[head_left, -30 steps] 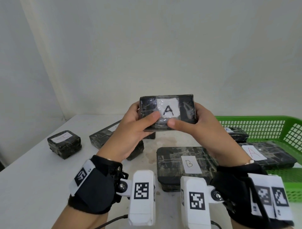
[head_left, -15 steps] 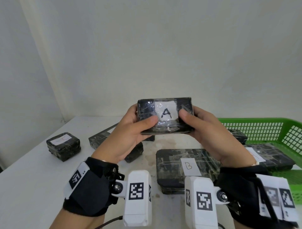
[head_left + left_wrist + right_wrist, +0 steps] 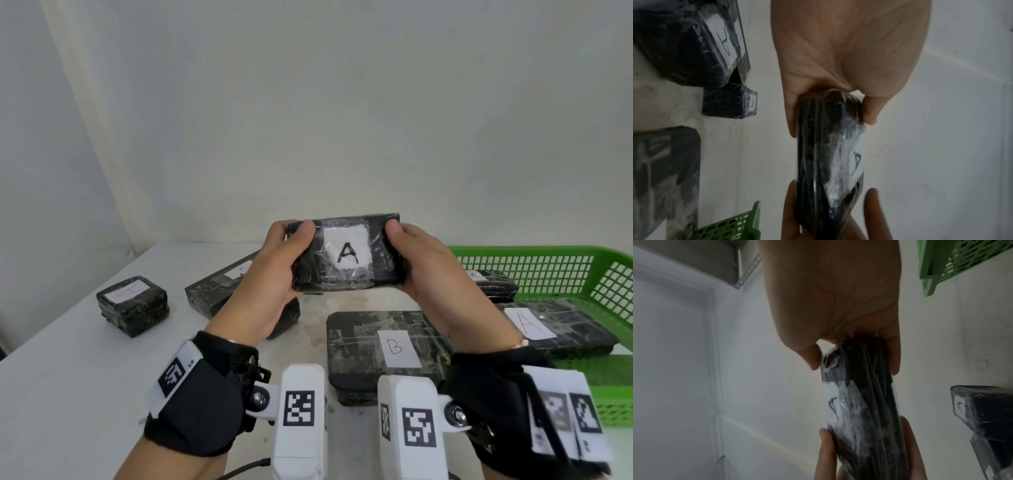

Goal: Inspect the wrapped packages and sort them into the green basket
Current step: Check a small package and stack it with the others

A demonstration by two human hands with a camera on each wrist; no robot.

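While both hands, left hand [image 3: 270,274] and right hand [image 3: 431,274], grip the A-labelled package [image 3: 346,257] for inspection, transfer to the green basket [image 3: 582,270] should follow.

Black wrapped package [image 3: 346,255], label "A" facing up, held above table; green basket [image 3: 534,260] right.

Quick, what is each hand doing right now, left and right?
Left hand: closed, gripping the left end of the wrapped package labelled A.
Right hand: closed, gripping the right end of the same package.
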